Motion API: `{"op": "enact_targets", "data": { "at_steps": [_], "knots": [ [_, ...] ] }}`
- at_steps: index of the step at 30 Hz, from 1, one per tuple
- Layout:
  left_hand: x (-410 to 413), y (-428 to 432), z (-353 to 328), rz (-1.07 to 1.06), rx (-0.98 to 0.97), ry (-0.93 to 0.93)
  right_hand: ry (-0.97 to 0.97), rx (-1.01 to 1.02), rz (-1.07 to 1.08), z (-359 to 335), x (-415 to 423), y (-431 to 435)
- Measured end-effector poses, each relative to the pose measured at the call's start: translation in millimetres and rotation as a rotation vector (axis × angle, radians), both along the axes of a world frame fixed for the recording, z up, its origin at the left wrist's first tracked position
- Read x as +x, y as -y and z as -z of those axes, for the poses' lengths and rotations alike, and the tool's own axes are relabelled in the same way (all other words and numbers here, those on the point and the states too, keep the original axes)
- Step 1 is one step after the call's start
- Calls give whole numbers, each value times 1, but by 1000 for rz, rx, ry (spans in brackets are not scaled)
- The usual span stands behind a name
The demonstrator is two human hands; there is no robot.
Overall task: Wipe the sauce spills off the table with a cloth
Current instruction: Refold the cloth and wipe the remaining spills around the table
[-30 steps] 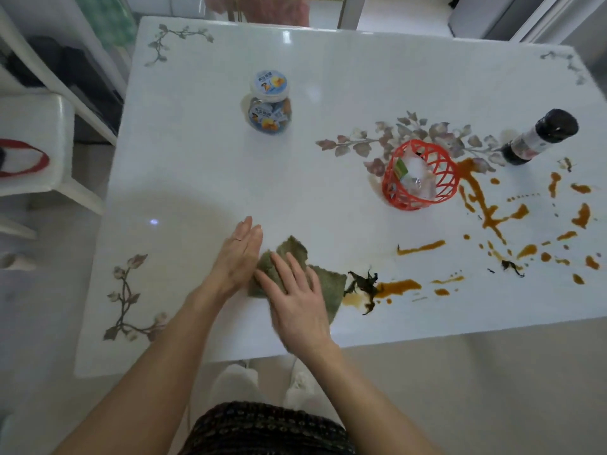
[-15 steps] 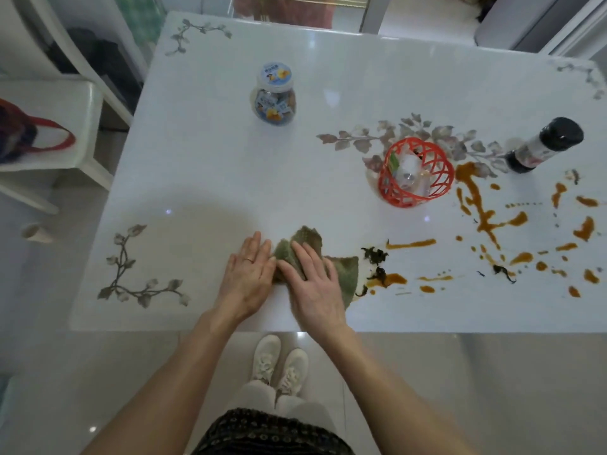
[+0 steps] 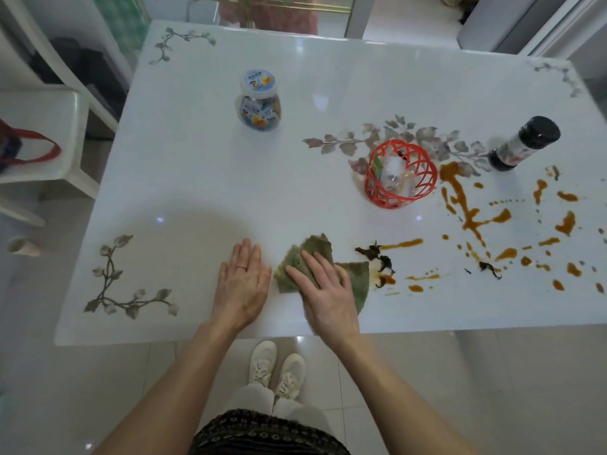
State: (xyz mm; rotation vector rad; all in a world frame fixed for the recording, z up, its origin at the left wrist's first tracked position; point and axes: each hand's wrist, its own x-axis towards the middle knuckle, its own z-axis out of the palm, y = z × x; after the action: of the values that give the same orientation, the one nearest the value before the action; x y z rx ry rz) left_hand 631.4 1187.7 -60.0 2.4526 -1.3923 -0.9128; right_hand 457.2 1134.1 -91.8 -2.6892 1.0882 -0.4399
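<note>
A green cloth [image 3: 313,249] lies flat near the front edge of the white table [image 3: 203,178]. My right hand [image 3: 323,287] presses down on it with fingers spread. My left hand [image 3: 243,284] rests flat on the bare table just left of the cloth, apart from it by a small gap. Orange-brown sauce spills [image 3: 466,211] cover the right part of the table. Dark scraps [image 3: 377,254] and a small sauce smear [image 3: 389,279] lie just right of the cloth.
A red basket [image 3: 415,198] with small items stands behind the spills. A dark bottle [image 3: 522,144] stands at the far right. A lidded jar [image 3: 259,100] sits at the back centre. A white chair [image 3: 39,126] is to the left.
My left hand has slid off the cloth's edge onto the bare table. The sauce puddle beside the cloth has shrunk to a small smear, and the dark scraps have shifted.
</note>
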Motion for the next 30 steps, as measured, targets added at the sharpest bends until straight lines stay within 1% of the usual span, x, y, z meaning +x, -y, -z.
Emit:
{"op": "enact_targets", "data": {
  "at_steps": [2,6,7,10,11,12,15,16,17,20,23,25,26,28,30],
  "knots": [
    [-4,0,1,1,-2,45,-18,-19,-27,5,-19,13],
    [-9,-1,2,36,13,106,-65,17,192,0,-59,47],
    [-10,0,1,39,20,116,-48,27,241,-4,-64,57],
    [-15,1,1,35,25,134,84,83,365,-15,-56,68],
    [-17,1,1,40,18,138,113,82,362,-16,-47,63],
    [-22,4,2,52,11,137,104,78,329,-14,-39,55],
    [-38,13,2,103,11,136,-39,10,125,-2,-42,34],
    [-42,17,2,116,17,138,-55,2,119,1,-53,41],
    [-44,19,2,123,23,143,-60,-3,151,2,-63,49],
    [-42,19,-3,160,39,152,-66,25,362,-1,-84,71],
    [-41,18,-7,159,38,147,76,54,502,-11,-65,74],
    [-43,21,-8,143,25,153,128,69,480,-14,-36,65],
    [-45,25,-9,150,23,150,98,74,427,-13,-23,61],
    [-50,34,-10,186,11,130,-34,35,332,-5,-9,60],
    [-52,44,-11,205,-1,112,-112,38,335,-3,-15,72]
  ]
}}
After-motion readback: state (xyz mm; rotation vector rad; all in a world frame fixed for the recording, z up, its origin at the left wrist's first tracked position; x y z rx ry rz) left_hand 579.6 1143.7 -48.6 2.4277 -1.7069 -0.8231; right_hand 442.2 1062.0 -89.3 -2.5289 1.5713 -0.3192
